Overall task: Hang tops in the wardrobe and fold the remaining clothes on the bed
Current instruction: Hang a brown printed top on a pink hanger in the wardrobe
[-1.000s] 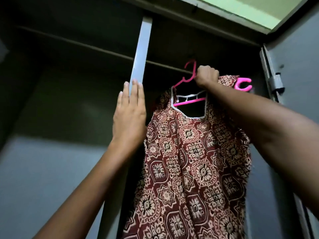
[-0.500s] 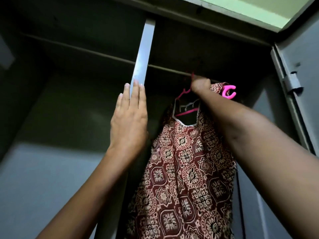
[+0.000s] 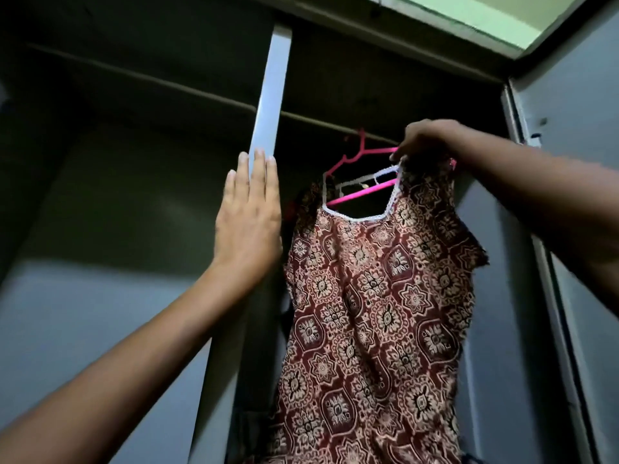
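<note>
A maroon top [image 3: 375, 296] with a cream flower print and white lace neckline hangs on a pink hanger [image 3: 360, 159]. The hanger's hook sits at the dark rail [image 3: 315, 118] inside the wardrobe. My right hand [image 3: 425, 139] pinches the top's right shoulder together with the hanger's arm. My left hand [image 3: 249, 216] lies flat, fingers straight, against the grey edge of the left wardrobe door [image 3: 268, 102].
The right wardrobe door [image 3: 576, 162] stands open at the right, with a hinge near its upper edge. The wardrobe's inside is dark, with a shelf line above the rail. A strip of green ceiling [image 3: 469, 15] shows at the top right.
My right hand slid from the hanger's neck out to the top's right shoulder. The hanger's hook now sits at the rail. My left hand has stayed flat on the door edge.
</note>
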Demonstrator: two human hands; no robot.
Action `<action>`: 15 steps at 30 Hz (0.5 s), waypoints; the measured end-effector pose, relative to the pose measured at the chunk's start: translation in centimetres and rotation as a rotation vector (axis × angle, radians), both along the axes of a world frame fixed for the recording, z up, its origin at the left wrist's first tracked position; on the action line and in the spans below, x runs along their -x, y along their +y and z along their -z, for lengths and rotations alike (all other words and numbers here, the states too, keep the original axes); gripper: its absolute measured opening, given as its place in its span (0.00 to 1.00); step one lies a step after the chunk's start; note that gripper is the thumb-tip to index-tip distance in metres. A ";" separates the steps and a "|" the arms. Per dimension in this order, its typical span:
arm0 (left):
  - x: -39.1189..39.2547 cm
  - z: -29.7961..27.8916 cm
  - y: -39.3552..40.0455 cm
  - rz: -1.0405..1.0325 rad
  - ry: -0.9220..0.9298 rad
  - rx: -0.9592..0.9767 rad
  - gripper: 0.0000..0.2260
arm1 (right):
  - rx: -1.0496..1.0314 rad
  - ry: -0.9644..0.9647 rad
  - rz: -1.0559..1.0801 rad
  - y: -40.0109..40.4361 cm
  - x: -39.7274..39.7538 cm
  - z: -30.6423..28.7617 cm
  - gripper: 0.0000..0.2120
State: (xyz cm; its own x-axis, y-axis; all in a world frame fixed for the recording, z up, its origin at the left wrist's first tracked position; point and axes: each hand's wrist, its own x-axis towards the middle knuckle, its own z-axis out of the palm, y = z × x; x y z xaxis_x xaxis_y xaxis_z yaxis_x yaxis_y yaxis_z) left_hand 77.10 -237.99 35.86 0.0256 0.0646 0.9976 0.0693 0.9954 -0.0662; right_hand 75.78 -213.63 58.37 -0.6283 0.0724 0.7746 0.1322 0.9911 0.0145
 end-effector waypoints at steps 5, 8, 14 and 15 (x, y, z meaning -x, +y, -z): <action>-0.5 0.0 0.2 -0.012 -0.040 -0.012 0.39 | 0.005 0.113 0.016 2.5 -1.2 2.0 0.20; -0.6 0.1 0.3 -0.001 -0.049 -0.009 0.38 | 0.002 0.253 0.002 2.6 -0.9 2.9 0.17; -0.4 0.0 0.1 -0.002 -0.055 -0.010 0.40 | -0.012 0.408 0.153 4.1 -0.7 3.3 0.14; -0.4 0.0 0.0 -0.008 -0.053 -0.007 0.40 | -0.022 0.417 0.183 4.7 -0.8 3.5 0.13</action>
State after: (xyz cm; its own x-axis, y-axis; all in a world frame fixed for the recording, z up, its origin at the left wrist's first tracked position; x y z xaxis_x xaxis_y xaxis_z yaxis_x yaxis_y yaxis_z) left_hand 77.48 -237.95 35.88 -0.0282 0.0575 0.9980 0.0646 0.9964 -0.0555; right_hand 76.53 -208.92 54.91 -0.2412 0.1336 0.9612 0.3040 0.9510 -0.0559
